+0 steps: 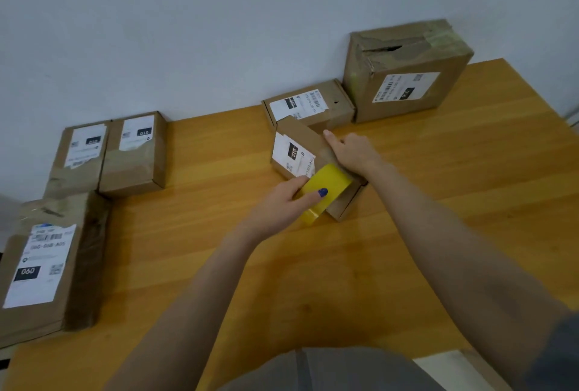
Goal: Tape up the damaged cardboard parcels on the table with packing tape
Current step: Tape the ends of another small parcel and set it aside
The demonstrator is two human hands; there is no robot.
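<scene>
A small cardboard parcel (300, 146) with a white label lies in the middle of the wooden table (438, 202). My left hand (282, 205) grips a yellow roll of packing tape (326, 185) at the parcel's near end. My right hand (351, 150) lies on the parcel's top along its right edge, index finger stretched out and pressing down on the cardboard. Whether a tape strip runs under that hand is unclear.
Another small parcel (313, 105) and a large torn box (407, 71) stand by the wall at the back right. Two parcels (109, 152) sit at the back left, and a bigger one (47, 262) lies at the left edge.
</scene>
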